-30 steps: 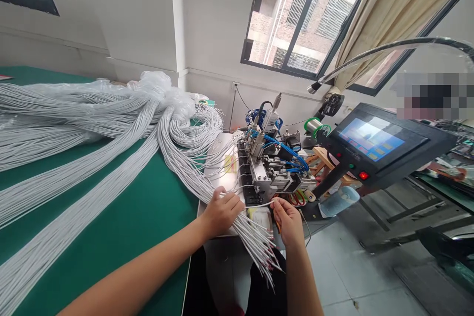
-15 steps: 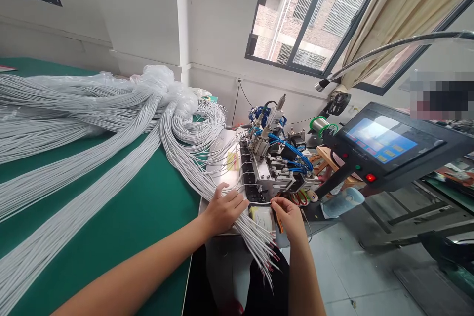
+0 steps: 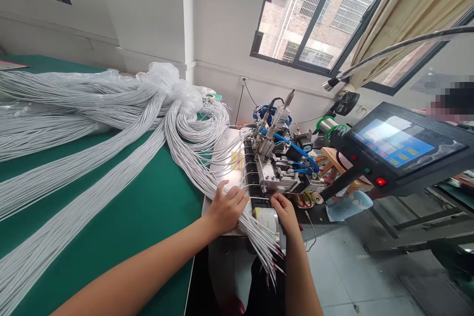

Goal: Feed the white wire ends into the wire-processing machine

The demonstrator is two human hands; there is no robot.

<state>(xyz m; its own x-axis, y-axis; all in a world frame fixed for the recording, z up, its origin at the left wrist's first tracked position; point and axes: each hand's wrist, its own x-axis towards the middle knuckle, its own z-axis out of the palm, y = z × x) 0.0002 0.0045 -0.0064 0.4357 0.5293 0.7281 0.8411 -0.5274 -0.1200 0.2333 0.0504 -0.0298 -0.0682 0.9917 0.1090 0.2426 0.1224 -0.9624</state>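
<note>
Compared with a second ago, the single white wire (image 3: 260,198) stretched between the hands has moved from in front of the machine (image 3: 268,150) onto the near end of its black strip (image 3: 252,170), and the view has swung so that the control screen (image 3: 394,143) appears farther right. An orange item that showed beside the right hand (image 3: 287,213) half a second ago no longer shows. The left hand (image 3: 226,211) lies palm down with its fingers curled over the bundle of white wires (image 3: 259,237), its thumb lifted out to the side; the single wire emerges by its fingertips. The right hand pinches the far end of that wire between thumb and forefinger, just beside the strip. The bundle passes under the left hand and fans out below it, some tips reddish. Just below the single wire stands a pale container (image 3: 269,216) with a yellow patch; what it holds cannot be told. On the green table (image 3: 148,197), clear plastic bags (image 3: 165,76) wrap parts of the other wire bundles (image 3: 111,153). Behind the machine, a green-rimmed spool (image 3: 328,127) carries silvery wound material. A translucent blue cylinder (image 3: 350,206) lies under the screen, its contents unclear.
</note>
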